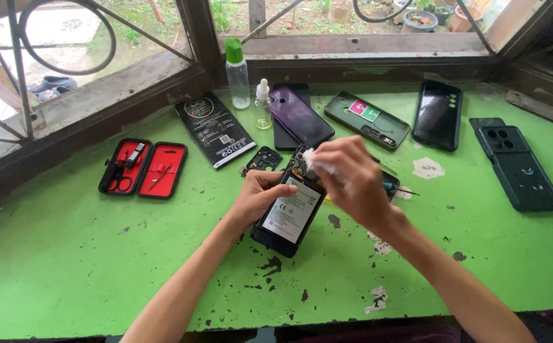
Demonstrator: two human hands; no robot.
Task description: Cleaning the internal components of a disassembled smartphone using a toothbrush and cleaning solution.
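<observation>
An opened black phone (287, 219) with its back off lies tilted on the green table, its white-labelled battery showing. My left hand (259, 194) grips the phone's left edge. My right hand (346, 181) pinches a small white wad (314, 162) against the exposed circuit board at the phone's upper end. A thin tool with a blue handle (396, 188) lies partly hidden under my right hand.
The green table (67, 267) has chipped paint. On it sit an open red tool case (142, 168), a flat black battery (215, 130), a small black cover piece (264, 159), a green-capped bottle (237, 75), a dropper bottle (263, 105), a purple phone (299, 115), and several phone backs and cases (518, 162).
</observation>
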